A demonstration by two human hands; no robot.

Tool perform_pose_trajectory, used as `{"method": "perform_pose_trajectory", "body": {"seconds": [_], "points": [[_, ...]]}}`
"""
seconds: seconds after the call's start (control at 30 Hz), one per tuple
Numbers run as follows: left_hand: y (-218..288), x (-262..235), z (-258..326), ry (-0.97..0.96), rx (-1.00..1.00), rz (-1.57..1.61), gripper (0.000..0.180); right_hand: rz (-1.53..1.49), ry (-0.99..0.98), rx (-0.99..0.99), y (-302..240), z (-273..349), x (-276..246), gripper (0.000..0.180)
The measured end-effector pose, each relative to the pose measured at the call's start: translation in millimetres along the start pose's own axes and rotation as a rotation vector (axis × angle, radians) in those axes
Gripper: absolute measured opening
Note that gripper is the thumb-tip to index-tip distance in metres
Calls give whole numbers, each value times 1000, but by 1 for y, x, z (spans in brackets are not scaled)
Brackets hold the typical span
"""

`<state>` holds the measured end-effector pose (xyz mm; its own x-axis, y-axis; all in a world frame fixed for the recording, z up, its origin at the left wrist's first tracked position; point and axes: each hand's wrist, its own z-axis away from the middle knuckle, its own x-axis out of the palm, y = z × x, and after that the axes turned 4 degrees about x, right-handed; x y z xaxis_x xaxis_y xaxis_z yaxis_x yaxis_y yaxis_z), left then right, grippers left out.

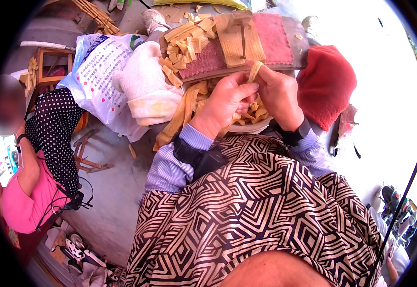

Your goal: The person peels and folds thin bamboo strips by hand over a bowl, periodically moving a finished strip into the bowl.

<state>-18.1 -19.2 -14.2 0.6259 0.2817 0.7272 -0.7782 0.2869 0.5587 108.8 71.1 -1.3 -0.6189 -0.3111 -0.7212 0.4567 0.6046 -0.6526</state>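
Observation:
A thin, pale yellow strip (255, 71) is bent into a loop between my hands, above the near edge of a board. My left hand (228, 99) is closed, thumb and fingers pinching toward the strip's lower end. My right hand (281, 95) is closed on the strip from the other side, thumb against forefinger. Just beyond lies the board with a red fuzzy cloth (273, 40) and a ribbed yellow piece (242, 43) across it. Several cut yellow pieces (189, 43) are heaped at its left. Below my hands, a white bowl (249, 128) holds more strips, partly hidden.
Long yellow strips (177, 123) hang left of the bowl. A white towel (144, 79) and a red cloth (328, 79) cover my knees. Leftward are a printed plastic bag (105, 79), a wooden stool (53, 55) and a person in a pink top (29, 198).

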Motion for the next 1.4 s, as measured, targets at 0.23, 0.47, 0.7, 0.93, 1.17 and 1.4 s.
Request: {"method": "perform_pose_trajectory", "body": {"seconds": [0.23,0.47,0.7,0.93,1.17,1.4], "points": [[-2,-26,8,-51,-228,-37,10,-75,-164,-20,6,2,-8,11],[5,-1,6,197,891,-1713,14,-648,-421,521,26,15,12,41],[7,0,1,183,934,-1416,22,-1748,-579,935,15,11,11,27],[11,12,4,128,672,-1194,25,-925,-236,417,15,12,17,12],[-9,6,-12,261,494,-728,14,-376,37,51,-3,7,0,2],[-5,3,36,108,251,-844,25,-806,-36,256,22,-2,-4,6]]}}
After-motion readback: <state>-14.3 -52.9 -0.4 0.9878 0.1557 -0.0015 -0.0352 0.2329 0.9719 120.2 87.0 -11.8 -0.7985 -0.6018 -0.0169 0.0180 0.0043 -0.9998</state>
